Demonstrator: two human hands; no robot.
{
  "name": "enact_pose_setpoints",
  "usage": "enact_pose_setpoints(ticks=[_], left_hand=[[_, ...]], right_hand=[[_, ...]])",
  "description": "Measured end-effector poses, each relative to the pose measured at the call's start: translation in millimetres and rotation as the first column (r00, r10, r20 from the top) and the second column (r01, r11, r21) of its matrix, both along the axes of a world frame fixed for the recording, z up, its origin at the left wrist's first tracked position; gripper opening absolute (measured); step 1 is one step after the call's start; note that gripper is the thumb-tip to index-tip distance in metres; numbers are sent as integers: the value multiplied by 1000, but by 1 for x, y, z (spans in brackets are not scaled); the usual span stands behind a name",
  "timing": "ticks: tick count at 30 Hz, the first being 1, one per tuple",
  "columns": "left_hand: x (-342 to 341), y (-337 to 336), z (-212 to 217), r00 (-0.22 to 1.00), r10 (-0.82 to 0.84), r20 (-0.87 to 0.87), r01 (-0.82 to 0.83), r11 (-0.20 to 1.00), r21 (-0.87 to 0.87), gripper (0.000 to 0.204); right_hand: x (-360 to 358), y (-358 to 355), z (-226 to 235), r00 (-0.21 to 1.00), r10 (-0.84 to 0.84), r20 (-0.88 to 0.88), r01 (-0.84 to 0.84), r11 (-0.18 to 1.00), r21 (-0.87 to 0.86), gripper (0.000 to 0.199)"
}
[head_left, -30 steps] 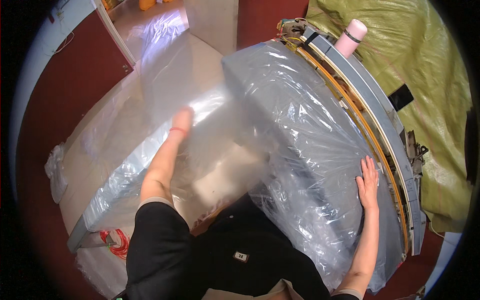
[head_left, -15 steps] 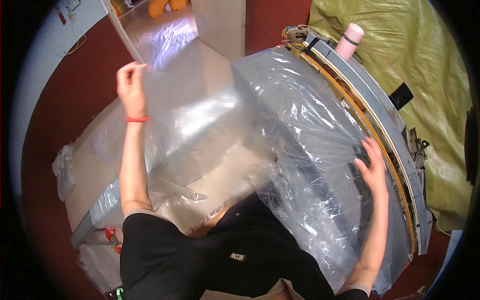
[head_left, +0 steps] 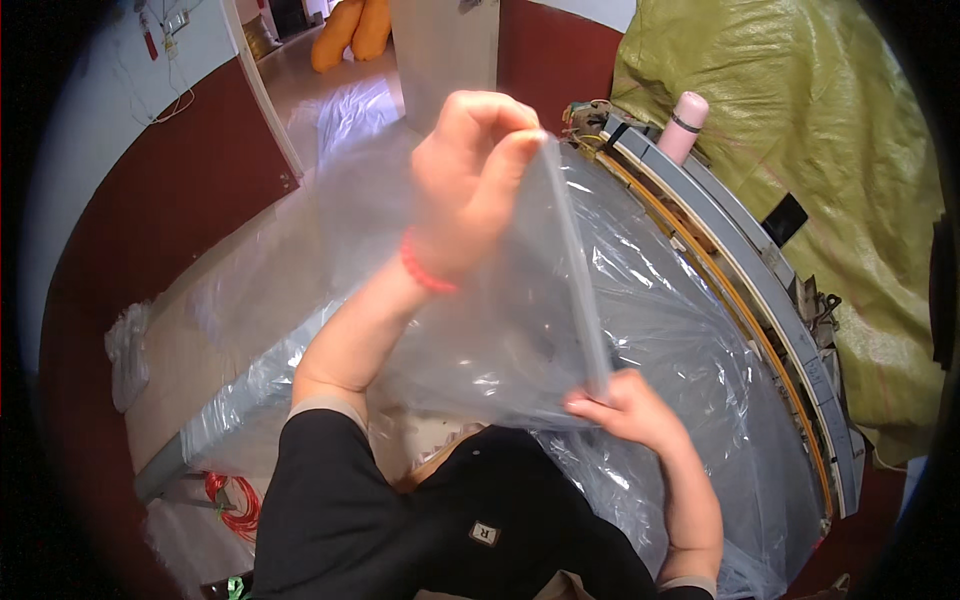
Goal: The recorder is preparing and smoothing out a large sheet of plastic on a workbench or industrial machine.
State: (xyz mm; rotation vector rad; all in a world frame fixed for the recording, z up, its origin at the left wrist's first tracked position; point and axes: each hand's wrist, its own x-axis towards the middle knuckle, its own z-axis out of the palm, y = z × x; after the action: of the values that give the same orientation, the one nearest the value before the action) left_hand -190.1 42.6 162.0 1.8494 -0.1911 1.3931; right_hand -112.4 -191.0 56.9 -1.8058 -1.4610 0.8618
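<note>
Left hand [head_left: 465, 185]: was raised high, closed in a pinch on the upper end of a taut edge [head_left: 575, 255] of the clear plastic sheet [head_left: 465, 345].
Right hand [head_left: 637, 408]: was held lower and further right, closed with thumb and fingers on the lower end of that same edge.
Clear plastic sheet: hung from both hands in front of the body and spread away to the left, thin enough to see through.
Wrinkled plastic [head_left: 740, 420]: lay to the right, beneath and beyond the right hand; could not tell whether joined to the sheet.
Red bracelet [head_left: 425, 270]: circled just behind the left hand.
Grey rail [head_left: 812, 372]: curved along the right side.
Pink bottle [head_left: 685, 125]: showed near the rail's far end.
Dark flat object [head_left: 785, 218]: lay just beside the rail, against the green tarp [head_left: 850, 150].
Red cord [head_left: 240, 515]: lay coiled at lower left.
</note>
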Motion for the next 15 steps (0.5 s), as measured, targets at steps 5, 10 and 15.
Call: enact_pose_setpoints(ticks=[5, 10, 15], left_hand=[[13, 14, -86, 344, -534, -772, 685, 705, -182, 74], [20, 52, -144, 501, 40, -864, 510, 793, 333, 23], [-38, 167, -13, 749, 613, -252, -594, 790, 155, 14]], right_hand=[[41, -89, 58, 710, -499, -497, 703, 466, 537, 16], [85, -159, 90, 697, -256, -670, 706, 80, 704, 29], [100, -118, 138, 112, -607, 787, 198, 789, 581, 29]])
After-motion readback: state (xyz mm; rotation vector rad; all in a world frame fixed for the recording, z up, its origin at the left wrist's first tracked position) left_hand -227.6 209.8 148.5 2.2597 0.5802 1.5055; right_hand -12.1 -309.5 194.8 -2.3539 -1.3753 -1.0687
